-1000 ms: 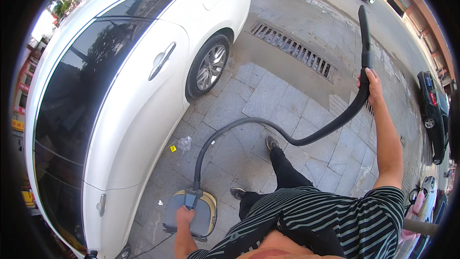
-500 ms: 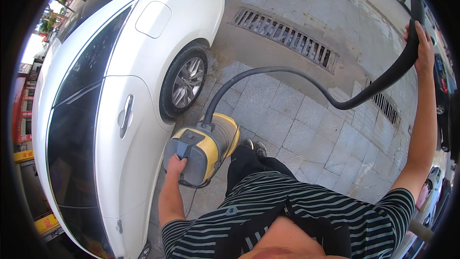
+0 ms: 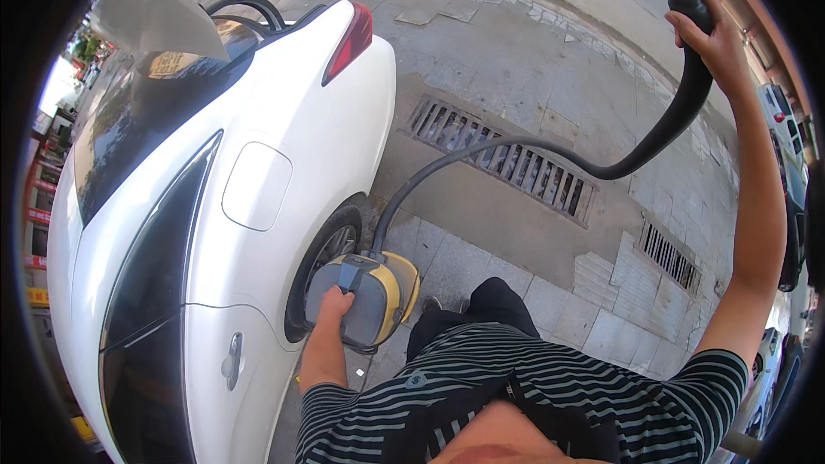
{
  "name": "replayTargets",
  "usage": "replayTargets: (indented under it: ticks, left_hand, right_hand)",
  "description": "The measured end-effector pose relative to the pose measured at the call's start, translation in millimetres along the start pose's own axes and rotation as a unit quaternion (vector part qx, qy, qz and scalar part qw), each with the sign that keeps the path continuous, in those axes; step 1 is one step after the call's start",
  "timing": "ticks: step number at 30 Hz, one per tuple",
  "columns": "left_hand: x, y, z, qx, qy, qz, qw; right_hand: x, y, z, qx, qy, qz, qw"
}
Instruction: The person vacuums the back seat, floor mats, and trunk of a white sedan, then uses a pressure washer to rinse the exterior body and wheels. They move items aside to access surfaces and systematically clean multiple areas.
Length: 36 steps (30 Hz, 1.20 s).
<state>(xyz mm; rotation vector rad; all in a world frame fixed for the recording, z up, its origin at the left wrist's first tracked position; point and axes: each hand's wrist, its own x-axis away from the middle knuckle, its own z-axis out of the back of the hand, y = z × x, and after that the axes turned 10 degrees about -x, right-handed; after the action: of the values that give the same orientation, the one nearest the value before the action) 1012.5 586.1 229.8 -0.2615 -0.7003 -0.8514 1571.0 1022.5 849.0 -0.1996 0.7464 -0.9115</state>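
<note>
My left hand [image 3: 337,299] is closed round the top handle of a grey and yellow vacuum cleaner [image 3: 371,305], which hangs beside the rear wheel of a white car. Out at the upper right, my raised right hand [image 3: 715,45] grips the thick black end of the vacuum hose [image 3: 675,116]. Between the two hands the hose sags in a long curve, running from the top of the cleaner across a floor drain. Part of the right hand's fingers is hidden behind the hose.
The white car [image 3: 275,120] fills the left side, its boot lid [image 3: 159,13] raised and its red tail light [image 3: 348,43] facing the pavement. Metal drain grates [image 3: 498,159] lie in the paving ahead. Other parked cars [image 3: 784,133] line the right edge.
I have moved forward along the car toward its rear, carrying the vacuum cleaner. The raised boot lid and whole tail light now show. My right hand with the hose is further forward.
</note>
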Motion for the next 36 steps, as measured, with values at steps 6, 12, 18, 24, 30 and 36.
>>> replayTargets:
  ticks: [6,12,18,24,30,36]
  left_hand:
    - [-56.1,15.2,-28.5,0.016,-0.131,0.068,0.989]
    - [-53.0,48.7,-14.4,-0.029,-0.185,0.184,0.965]
    - [-213.2,311.1,228.6,0.165,-0.052,0.072,0.982]
    - [-397.8,604.5,562.5,0.658,0.150,-0.336,0.657]
    - [-568.4,694.2,763.6,0.850,0.197,-0.291,0.392]
    - [-671.4,666.1,892.1,0.846,0.246,-0.234,0.410]
  right_hand:
    - [-172.8,106.5,-98.9,0.097,-0.010,0.149,0.984]
    - [-351.6,208.8,-228.5,-0.052,-0.051,0.226,0.971]
    - [-515.1,252.3,-347.0,-0.169,-0.154,0.258,0.939]
    - [-637.3,285.9,-497.1,-0.118,-0.317,0.354,0.872]
    - [-744.5,358.1,-682.9,-0.085,-0.408,0.396,0.819]
    - [-843.8,400.1,-819.1,-0.348,-0.390,0.332,0.785]
